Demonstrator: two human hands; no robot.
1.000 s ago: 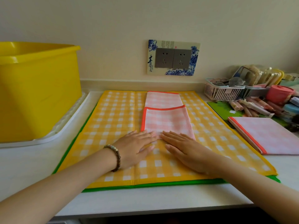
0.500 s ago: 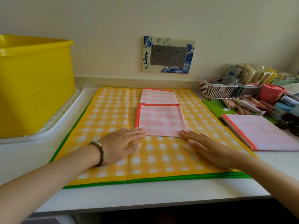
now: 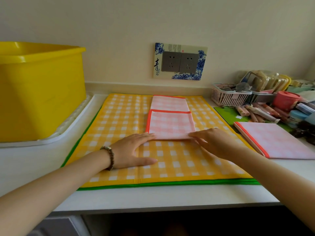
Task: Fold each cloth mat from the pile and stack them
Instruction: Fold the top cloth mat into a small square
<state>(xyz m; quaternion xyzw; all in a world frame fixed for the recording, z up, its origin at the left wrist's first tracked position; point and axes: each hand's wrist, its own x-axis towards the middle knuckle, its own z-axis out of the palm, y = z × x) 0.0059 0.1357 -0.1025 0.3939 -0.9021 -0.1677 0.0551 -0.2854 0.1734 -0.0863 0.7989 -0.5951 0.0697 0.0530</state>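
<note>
Both hands had slid apart since a moment before, from the middle of the pink mat [image 3: 171, 124] out to its two near corners. The pink mat lay folded into a long strip on top of the yellow mat [image 3: 119, 120], with its near half doubled over. The left hand [image 3: 131, 150] lay flat, its fingers [image 3: 146, 136] straight and touching the near left corner, holding nothing. The right hand [image 3: 216, 142] was flat too, its fingers [image 3: 196, 134] stretched over the near right corner, pressing and not gripping as far as could be seen. So the pink mat sat just past the fingertips, between the two hands, and its far end reached toward the wall. The step looked like pressing the fold flat. To do it well, the hands should push down evenly at both corners, keep the orange edges lined up, and rub out any bumps before folding again. A small slip could make the strip go crooked. One folded pink mat [image 3: 276, 140] already lay off to the right on the tabletop [image 3: 153, 198], so this one likely belonged on top of it. The yellow mat and a green mat [image 3: 170, 183] under it were still spread flat, waiting.
</note>
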